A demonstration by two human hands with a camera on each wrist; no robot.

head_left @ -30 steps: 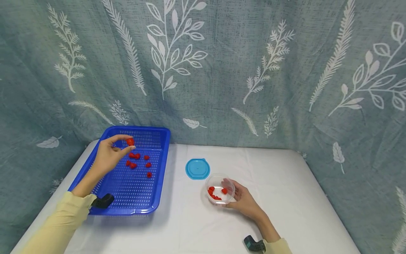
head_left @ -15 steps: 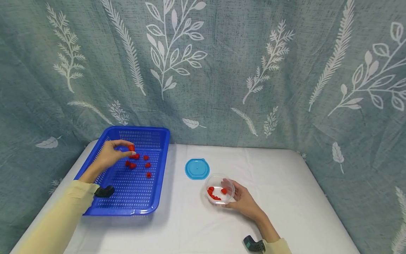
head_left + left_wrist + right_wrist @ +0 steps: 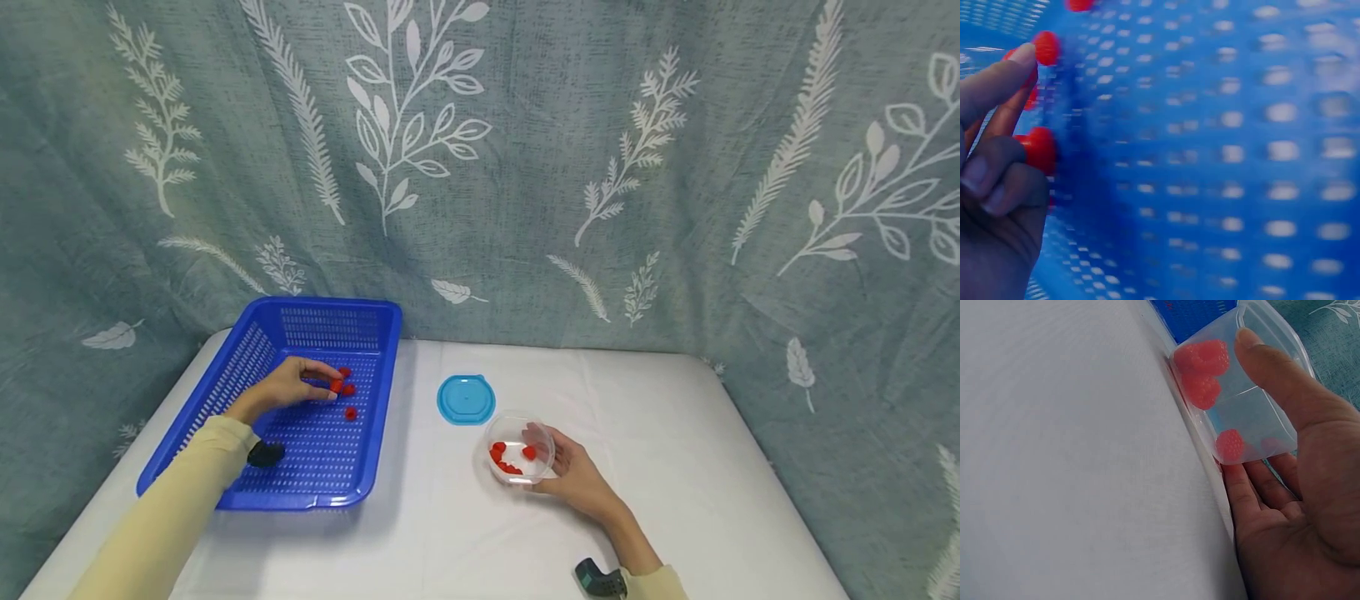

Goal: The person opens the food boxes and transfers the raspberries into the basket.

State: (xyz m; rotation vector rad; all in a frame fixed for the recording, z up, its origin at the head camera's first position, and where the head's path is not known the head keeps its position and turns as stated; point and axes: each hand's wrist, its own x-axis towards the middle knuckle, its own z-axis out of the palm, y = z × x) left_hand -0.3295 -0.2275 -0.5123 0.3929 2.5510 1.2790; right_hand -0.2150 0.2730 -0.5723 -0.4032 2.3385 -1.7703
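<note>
Inside the blue basket (image 3: 300,492), my left hand (image 3: 288,385) pinches a red raspberry (image 3: 336,386) between thumb and fingertips, low over the basket floor. Other raspberries (image 3: 351,413) lie near its fingertips; the hand hides part of the floor. In the left wrist view the left hand (image 3: 1004,144) has red berries (image 3: 1040,150) beside and behind its fingers. My right hand (image 3: 573,475) grips a clear round container (image 3: 521,421) on the table, thumb on one side and fingers on the other. In the right wrist view several raspberries (image 3: 1200,390) rest in the container (image 3: 1247,409).
A blue lid (image 3: 467,400) lies flat on the white tablecloth (image 3: 450,533), between the basket and the container. Behind the table hangs a green curtain (image 3: 525,208) with white leaf patterns.
My left hand has moved down and to the right within the basket, with a raspberry at its fingertips. The right hand and the container have stayed in place.
</note>
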